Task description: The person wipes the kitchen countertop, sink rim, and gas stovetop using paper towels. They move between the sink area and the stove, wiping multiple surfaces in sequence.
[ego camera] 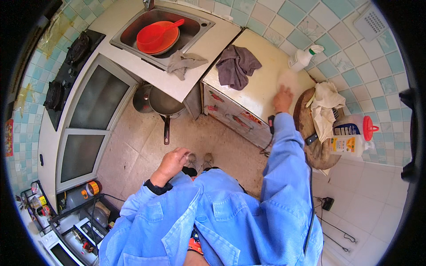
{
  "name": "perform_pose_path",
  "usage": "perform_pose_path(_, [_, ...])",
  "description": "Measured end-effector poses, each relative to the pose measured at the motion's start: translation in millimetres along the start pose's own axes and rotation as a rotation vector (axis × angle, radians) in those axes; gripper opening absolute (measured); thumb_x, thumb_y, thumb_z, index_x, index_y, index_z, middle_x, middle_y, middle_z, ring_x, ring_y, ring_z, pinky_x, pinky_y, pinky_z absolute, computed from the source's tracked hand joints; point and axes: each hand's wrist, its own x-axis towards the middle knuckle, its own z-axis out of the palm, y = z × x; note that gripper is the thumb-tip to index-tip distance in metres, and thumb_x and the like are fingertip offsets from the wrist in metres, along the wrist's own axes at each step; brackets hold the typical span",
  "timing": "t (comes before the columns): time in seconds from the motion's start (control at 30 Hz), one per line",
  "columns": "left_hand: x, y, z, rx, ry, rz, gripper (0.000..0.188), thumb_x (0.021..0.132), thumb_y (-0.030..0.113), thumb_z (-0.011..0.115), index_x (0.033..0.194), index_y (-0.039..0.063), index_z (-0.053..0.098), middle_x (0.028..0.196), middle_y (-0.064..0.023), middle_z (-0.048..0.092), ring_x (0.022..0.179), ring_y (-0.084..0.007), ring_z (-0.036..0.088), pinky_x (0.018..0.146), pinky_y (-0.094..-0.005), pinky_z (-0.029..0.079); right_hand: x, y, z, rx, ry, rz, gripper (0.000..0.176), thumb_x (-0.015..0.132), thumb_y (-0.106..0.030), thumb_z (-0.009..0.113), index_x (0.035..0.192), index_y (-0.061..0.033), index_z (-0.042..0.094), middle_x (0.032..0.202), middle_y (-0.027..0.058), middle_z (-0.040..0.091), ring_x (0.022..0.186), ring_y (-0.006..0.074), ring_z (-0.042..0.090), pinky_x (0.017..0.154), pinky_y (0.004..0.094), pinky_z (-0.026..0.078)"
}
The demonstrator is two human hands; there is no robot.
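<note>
My right hand [283,99] is over the pale countertop [266,89], blurred, with its fingers pointing to the wall. Whether it holds anything cannot be made out. A white spray bottle [301,60] with a green-and-white head stands just beyond it. To the left on the same top lies a crumpled grey-purple cloth [237,66]. My left hand [173,162] hangs in front of my body above the floor, its fingers loosely bent and nothing visible in them.
A round wooden chopping board [321,154] carries a cream cloth [324,106] and a dark-handled knife [312,139]. Plastic bottles stand beside it. The steel sink [196,33] holds a red ladle [156,35]. A beige rag [184,63] lies by it. Pans [164,99] rest low down; a gas hob [71,73] is left.
</note>
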Motion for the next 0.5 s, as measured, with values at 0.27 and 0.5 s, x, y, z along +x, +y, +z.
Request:
perform_pose_path(0.27, [17,3,0,-0.05,-0.018,0.095,0.021,0.086,0.01,0.061,0.106,0.005,0.063,0.099,-0.0155,0.066,0.091,-0.0359,0.064,0.077,-0.041,0.052,-105,-101,-20,0.41,0.118,-0.52,0.053,0.078,0.001,0.055,0.13,-0.0078,0.056,0.136,0.0233,0.05,0.126,0.0445,0.044,0.109,0.0475,0.036])
perform_pose_path(0.5, [9,-7,-10,0.014,-0.009,0.075,0.021,0.086,0.009,0.061,0.106,0.003,0.063,0.096,-0.0163,0.066,0.09,-0.0358,0.064,0.076,-0.041,0.052,-83,8,-26,0.212,0.159,-0.015,0.044,0.081,-0.001,0.05,0.123,-0.0055,0.061,0.13,0.0261,0.055,0.122,0.0423,0.05,0.11,0.0466,0.036])
